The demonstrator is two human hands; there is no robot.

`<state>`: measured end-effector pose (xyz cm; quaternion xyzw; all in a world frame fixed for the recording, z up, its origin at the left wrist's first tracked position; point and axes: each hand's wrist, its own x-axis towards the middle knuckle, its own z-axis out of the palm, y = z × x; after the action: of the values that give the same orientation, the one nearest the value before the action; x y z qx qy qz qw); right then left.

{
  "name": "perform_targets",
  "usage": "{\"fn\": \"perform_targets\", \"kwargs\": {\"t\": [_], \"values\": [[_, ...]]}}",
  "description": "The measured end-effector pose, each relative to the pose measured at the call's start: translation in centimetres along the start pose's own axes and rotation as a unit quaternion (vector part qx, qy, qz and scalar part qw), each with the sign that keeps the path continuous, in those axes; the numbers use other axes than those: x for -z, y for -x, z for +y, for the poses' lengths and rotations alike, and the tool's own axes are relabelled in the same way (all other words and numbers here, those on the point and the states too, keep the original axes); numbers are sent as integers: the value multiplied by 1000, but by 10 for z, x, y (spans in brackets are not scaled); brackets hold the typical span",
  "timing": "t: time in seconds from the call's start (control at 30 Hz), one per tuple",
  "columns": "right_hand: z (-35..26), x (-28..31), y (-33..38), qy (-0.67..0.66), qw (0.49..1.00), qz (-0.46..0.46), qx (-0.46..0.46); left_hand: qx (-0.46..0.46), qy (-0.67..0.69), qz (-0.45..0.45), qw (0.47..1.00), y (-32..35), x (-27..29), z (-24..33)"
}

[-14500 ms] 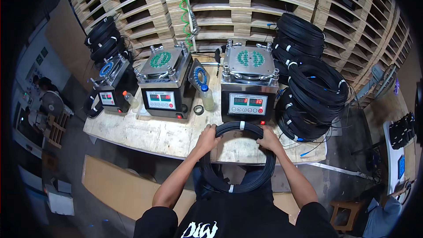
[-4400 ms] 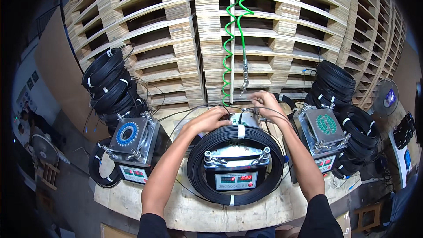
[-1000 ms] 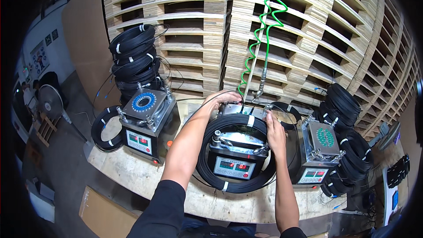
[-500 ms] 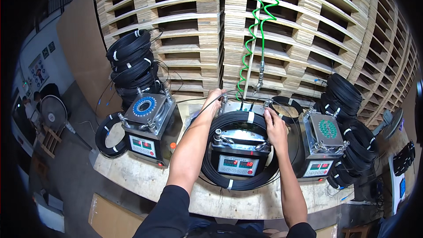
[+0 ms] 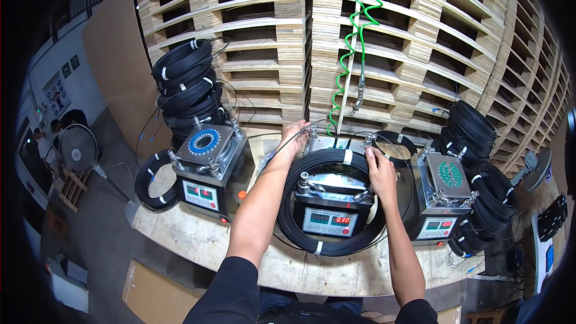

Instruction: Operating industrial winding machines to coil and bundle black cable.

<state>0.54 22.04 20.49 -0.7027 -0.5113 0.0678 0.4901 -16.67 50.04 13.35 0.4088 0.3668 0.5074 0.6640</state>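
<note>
A metal box machine point(image 5: 330, 221) with a lit digital panel stands in the middle of the bench. A thick coil of black cable point(image 5: 347, 247) lies around it, bound with white ties. My left hand point(image 5: 294, 135) is closed at the machine's far left corner clamp point(image 5: 312, 134); some of its fingers are hidden, and a loose black cable crosses by it. At the far right corner, my right hand point(image 5: 381, 173) has its fingers closed against another corner clamp point(image 5: 369, 138). A near left clamp post point(image 5: 303, 181) stands untouched by either hand.
Similar machines stand left point(image 5: 205, 171) with blue pieces on top and right point(image 5: 444, 195) with green ones. Stacks of black cable coils point(image 5: 189, 87) flank them. Behind are wooden pallets point(image 5: 258, 36). A green coiled air hose point(image 5: 345, 63) hangs above, its nozzle point(image 5: 361, 90) near the bench.
The view has shifted slightly, moving the scene a little to the right. Both hands remain at the far corner clamps. The digits on the middle machine's panel have changed.
</note>
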Motion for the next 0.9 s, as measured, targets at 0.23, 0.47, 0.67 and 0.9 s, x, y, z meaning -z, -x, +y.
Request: {"fn": "perform_targets", "kwargs": {"t": [0.23, 0.47, 0.67, 0.9], "values": [[-9, -3, 0, -5, 1000, -6, 7, 46, -66, -50, 996, -8, 25, -2], [5, 15, 2, 27, 999, 13, -27, 35, -48, 1, 998, 2, -23, -16], [1, 2, 0, 15, 1000, 1, -10, -5, -108, -4, 994, -4, 7, -6], [3, 1, -2, 10, 1000, 2, -5, -245, -337, -67, 906, 168, -4, 65]]}}
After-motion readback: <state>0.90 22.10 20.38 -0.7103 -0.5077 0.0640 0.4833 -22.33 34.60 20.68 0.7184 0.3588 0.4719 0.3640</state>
